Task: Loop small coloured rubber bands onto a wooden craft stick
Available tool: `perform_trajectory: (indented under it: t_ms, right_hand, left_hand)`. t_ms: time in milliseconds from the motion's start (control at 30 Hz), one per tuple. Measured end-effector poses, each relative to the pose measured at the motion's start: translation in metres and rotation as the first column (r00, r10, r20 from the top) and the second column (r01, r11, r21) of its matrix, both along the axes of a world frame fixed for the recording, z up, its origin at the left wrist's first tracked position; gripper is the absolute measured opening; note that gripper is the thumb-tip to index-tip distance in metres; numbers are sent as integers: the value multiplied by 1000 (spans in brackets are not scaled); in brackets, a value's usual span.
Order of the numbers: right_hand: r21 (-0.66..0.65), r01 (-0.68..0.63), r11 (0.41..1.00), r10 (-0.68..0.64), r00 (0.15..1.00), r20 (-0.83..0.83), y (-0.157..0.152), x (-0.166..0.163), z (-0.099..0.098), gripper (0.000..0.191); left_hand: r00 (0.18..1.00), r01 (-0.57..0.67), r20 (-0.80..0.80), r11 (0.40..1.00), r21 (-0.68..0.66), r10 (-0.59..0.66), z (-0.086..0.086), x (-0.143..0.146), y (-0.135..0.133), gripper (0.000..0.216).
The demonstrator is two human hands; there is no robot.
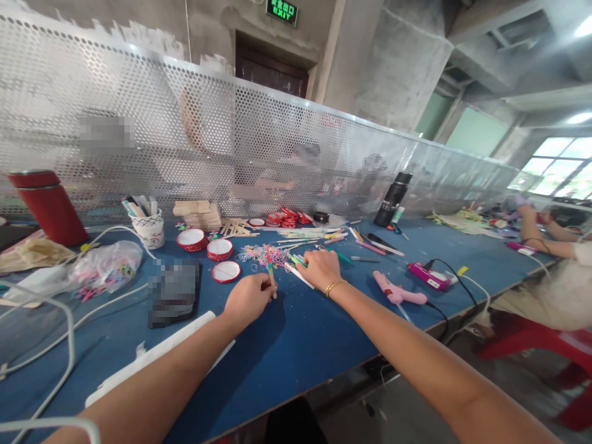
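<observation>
My left hand point(248, 300) pinches a wooden craft stick point(271, 271) with red and green coloured bands near its upper end, held upright-tilted over the blue table. To its right my right hand point(322, 269), with a gold chain bracelet on the wrist, has its fingers curled down on a green marker point(300, 261). Part of that marker is hidden under the fingers. A white marker point(300, 277) lies just in front of those fingertips. Behind both hands spreads a pile of small colourful rubber bands point(264, 254).
Round red-rimmed tins point(226, 271) stand left of the pile. A dark phone-like object point(174, 293), cables and a paper cup of pens point(148, 228) are further left. A pink glue gun point(398, 290) lies at right. A perforated metal screen point(277, 142) bounds the back; another person sits far right.
</observation>
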State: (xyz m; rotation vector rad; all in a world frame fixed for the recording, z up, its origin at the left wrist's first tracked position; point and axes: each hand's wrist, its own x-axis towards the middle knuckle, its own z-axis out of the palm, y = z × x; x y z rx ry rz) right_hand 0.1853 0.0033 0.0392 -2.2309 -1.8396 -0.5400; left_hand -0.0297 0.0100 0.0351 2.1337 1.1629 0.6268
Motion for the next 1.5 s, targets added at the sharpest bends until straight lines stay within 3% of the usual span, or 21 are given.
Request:
perform_trajectory:
  t_ms: [200, 333, 467, 633, 833, 1033, 1200, 1333, 1500]
  right_hand:
    - [27, -120, 992, 121, 990, -69, 23, 4, 11, 20]
    - [-9, -179, 984, 178, 979, -100, 46, 4, 15, 24]
    - [-121, -197, 973, 182, 975, -127, 66, 3, 18, 28]
    - [-179, -193, 965, 169, 975, -141, 84, 4, 16, 18]
    - [-185, -198, 963, 167, 971, -172, 94, 5, 13, 11]
    - [-143, -243, 960, 206, 951, -232, 105, 4, 23, 14]
    - [-121, -334, 935, 285, 909, -305, 95, 7, 34, 35]
    - [-144, -398, 906, 374, 912, -168, 66, 14, 39, 15]
    - [-304, -433, 848, 453, 891, -5, 36, 14, 35, 20]
  left_hand:
    - [1000, -10, -23, 1000, 2, 10, 0, 0, 0, 22]
    - [999, -15, -32, 1000, -20, 15, 0, 0, 0, 21]
    - [1000, -12, -20, 999, -40, 11, -1, 0, 0, 19]
    - [1000, 3, 5, 999, -50, -3, -2, -1, 1, 21]
    - [1000, -13, 11, 998, -60, 14, -2, -1, 0, 22]
    - [999, 13, 41, 997, -77, -10, -3, -1, 1, 17]
    - [999, 10, 40, 997, -79, -7, -4, -1, 2, 17]
    - [1000, 9, 31, 997, -81, -6, -6, 0, 3, 18]
    - [1000, 19, 23, 998, -63, -17, -3, 0, 3, 20]
